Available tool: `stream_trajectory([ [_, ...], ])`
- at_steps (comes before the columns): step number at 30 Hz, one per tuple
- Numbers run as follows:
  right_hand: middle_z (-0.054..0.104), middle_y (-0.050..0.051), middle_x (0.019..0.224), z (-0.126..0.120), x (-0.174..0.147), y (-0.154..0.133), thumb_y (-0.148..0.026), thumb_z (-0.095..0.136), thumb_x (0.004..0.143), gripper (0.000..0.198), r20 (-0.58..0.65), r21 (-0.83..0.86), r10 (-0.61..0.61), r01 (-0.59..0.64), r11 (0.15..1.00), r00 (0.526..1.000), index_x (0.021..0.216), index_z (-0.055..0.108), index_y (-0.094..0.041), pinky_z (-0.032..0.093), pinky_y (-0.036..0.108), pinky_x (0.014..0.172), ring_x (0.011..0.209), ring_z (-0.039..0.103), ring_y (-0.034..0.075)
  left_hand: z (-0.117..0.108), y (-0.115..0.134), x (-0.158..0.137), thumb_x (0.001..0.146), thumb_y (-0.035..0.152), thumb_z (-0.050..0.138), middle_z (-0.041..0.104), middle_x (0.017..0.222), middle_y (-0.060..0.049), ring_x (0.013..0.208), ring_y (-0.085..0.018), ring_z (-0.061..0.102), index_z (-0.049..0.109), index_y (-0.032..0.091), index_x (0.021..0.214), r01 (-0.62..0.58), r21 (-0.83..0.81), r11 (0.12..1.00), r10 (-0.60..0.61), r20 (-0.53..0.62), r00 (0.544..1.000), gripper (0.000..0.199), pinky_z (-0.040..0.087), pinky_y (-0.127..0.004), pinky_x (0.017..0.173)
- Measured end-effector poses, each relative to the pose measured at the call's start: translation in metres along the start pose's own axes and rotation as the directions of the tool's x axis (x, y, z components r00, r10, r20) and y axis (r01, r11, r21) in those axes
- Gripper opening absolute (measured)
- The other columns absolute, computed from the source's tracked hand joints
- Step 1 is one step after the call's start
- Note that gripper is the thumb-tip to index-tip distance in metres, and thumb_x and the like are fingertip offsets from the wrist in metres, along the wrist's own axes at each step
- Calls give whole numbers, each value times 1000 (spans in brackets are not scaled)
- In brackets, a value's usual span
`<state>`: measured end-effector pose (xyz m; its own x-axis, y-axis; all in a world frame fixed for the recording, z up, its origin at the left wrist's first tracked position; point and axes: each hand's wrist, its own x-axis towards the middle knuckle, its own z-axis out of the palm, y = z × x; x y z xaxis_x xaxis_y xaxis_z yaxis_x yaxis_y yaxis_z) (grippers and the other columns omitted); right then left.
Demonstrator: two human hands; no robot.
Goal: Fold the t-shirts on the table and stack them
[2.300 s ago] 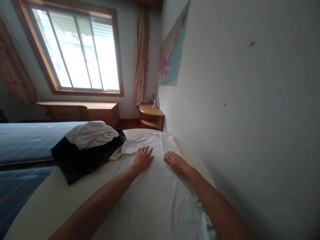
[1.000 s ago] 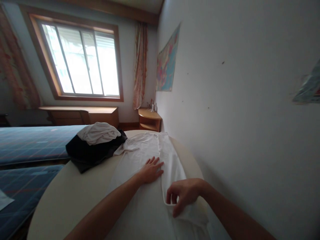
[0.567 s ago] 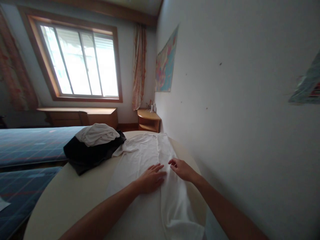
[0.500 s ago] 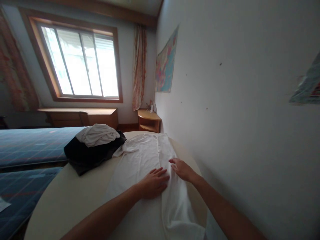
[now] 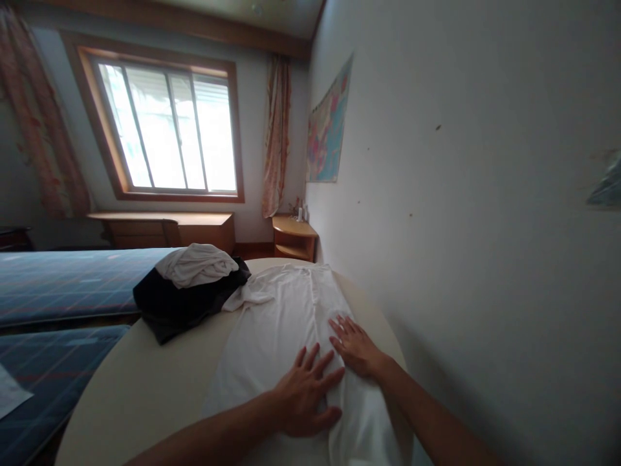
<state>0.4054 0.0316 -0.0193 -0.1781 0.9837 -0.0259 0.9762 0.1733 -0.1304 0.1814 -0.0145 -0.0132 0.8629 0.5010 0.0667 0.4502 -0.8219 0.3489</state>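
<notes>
A white garment [image 5: 272,336], apparently a shirt, is spread lengthwise over the round table [image 5: 121,401]. One sleeve-like part sticks out at its far left, and a fold line runs down its right side. My left hand [image 5: 308,391] lies on the cloth near the middle, palm down with the fingers spread. Farther away and to the right, my right hand [image 5: 356,346] rests flat on the garment's right part, its fingers stretched out. Neither hand grips the fabric. The near end of the garment is partly hidden by my left arm.
At the table's far left lies a black item [image 5: 189,310] with a crumpled whitish cloth [image 5: 198,264] on top. Blue plaid mattresses [image 5: 58,278] stand to the left. A white wall [image 5: 460,259] runs close along the right. A desk [image 5: 204,226] and corner shelf [image 5: 294,226] are behind.
My left hand has come nearer to me and its fingers have spread. My right hand has lowered onto the cloth and flattened. The view has shifted slightly.
</notes>
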Motion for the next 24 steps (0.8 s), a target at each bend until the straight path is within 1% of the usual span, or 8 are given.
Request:
stream_trajectory([
  [3,54,18,139,-16,-6,-7,-50,31,98,55,-31,-67,28,-30,997,999,135,55,-17,34,46,107,129,49,31,13,18,-7,90,68,42,10,163,-10,147,-43,1,20,35,155,-16,-56,998,16,6,1000,76,8,-72,112],
  [5,65,20,121,-25,-4,-14,-49,34,98,50,-56,-122,83,-89,989,995,121,63,-16,40,47,99,114,59,32,26,29,-8,88,73,40,11,163,-11,146,-44,1,22,35,154,-23,-94,995,23,9,1000,78,7,-73,111],
  [8,65,22,116,-29,8,-25,-46,35,98,48,-94,-130,127,-138,982,987,118,63,-12,41,48,96,112,59,34,42,39,-7,88,74,37,11,163,-11,147,-44,1,26,35,153,-14,-147,989,17,16,1000,76,9,-73,112],
  [11,52,21,140,-17,27,-31,-45,33,99,55,-113,-30,79,-83,996,990,137,51,-11,34,44,106,131,47,31,42,37,-7,90,67,43,20,162,-10,148,-38,12,35,32,149,1,-179,984,-1,0,1000,69,19,-63,116],
  [14,28,13,159,1,42,-33,-52,26,100,64,-71,47,41,-38,998,997,152,31,-16,19,42,117,147,24,27,21,15,-10,93,50,48,35,157,-7,145,-27,30,44,29,142,96,-161,982,-114,-113,987,53,30,-45,118],
  [16,20,8,162,10,47,-33,-58,21,99,67,-39,69,45,-42,997,998,154,28,-20,12,45,119,149,15,27,2,-12,-14,93,44,49,34,157,-9,144,-28,30,47,26,140,260,-86,962,-272,-181,945,51,30,-45,117],
  [20,18,5,163,16,43,-28,-62,22,97,69,-49,76,30,-26,997,998,154,28,-23,9,45,119,150,13,25,-21,-70,-27,92,47,49,23,161,-14,148,-37,13,44,20,145,536,77,840,-506,-244,827,59,19,-57,118],
  [24,20,6,162,17,35,-15,-60,26,97,71,-58,69,18,-14,998,998,155,25,-20,9,43,120,150,14,25,-20,-97,-39,94,46,45,29,158,-15,147,-34,21,43,16,145,575,86,813,-533,-287,796,59,25,-50,117],
])
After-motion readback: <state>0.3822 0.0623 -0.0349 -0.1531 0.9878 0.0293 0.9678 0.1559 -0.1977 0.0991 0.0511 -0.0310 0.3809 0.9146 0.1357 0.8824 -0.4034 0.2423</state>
